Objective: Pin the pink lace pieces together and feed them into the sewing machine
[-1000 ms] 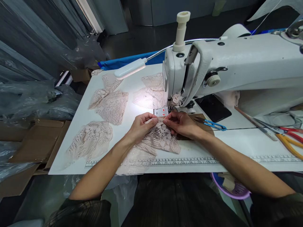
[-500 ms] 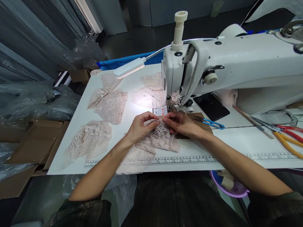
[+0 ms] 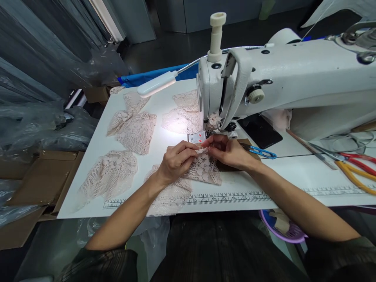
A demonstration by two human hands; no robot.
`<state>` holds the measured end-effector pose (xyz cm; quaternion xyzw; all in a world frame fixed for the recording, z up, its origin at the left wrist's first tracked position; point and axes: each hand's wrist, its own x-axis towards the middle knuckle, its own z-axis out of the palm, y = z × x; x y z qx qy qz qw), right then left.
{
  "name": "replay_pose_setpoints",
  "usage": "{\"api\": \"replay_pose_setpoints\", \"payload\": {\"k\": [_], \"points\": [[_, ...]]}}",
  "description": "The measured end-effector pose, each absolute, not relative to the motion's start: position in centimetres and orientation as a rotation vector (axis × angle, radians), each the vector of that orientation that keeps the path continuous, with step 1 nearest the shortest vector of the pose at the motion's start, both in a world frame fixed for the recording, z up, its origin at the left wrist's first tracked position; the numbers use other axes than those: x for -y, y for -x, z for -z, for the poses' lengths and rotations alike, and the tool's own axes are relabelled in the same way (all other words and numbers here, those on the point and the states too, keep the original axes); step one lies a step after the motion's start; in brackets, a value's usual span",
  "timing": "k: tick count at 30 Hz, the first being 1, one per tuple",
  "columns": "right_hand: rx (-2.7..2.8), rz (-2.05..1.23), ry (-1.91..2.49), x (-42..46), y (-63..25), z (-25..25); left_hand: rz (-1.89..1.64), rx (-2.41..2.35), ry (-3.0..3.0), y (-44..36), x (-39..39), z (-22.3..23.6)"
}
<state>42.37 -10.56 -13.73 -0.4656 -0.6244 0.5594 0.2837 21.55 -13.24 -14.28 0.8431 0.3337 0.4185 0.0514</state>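
Observation:
A pale pink lace piece (image 3: 205,171) lies on the white table just in front of the sewing machine (image 3: 282,74). My left hand (image 3: 178,158) is closed on its upper edge, fingers curled with the knuckles up. Close beside it, my right hand (image 3: 227,150) pinches the same edge between thumb and fingers. Both sets of fingertips are near the metal needle plate (image 3: 196,137), right below the machine head. The lace fans out toward the table's front edge, partly under my left hand.
More lace pieces (image 3: 136,133) lie to the left and behind. Blue thread snips (image 3: 261,152), a black phone (image 3: 260,131) and orange-handled scissors (image 3: 357,178) are on the right. A lamp (image 3: 157,84) lights the table. Cardboard boxes (image 3: 38,180) stand at left, a purple basket (image 3: 283,231) below.
My left hand has turned over more, its fingers curling in around the lace edge. The fingertips of my right hand have shifted slightly, still pinching. The view has moved a little.

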Motion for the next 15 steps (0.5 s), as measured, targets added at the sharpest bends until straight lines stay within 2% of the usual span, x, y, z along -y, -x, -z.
{"api": "replay_pose_setpoints", "payload": {"k": [4, 10, 15], "points": [[1.683, -1.501, 1.181, 10.6, -42.1, 13.6, -1.256, -1.045, -2.589, -21.6, 13.2, 14.3], [1.621, -1.673, 1.035, 10.6, -41.7, 13.9, -1.254, -0.998, -2.602, -21.8, 13.2, 14.6], [1.652, -1.722, 0.983, 11.3, -41.3, 14.0, -1.192, -1.133, -2.177, -22.4, 13.7, 14.7]]}}
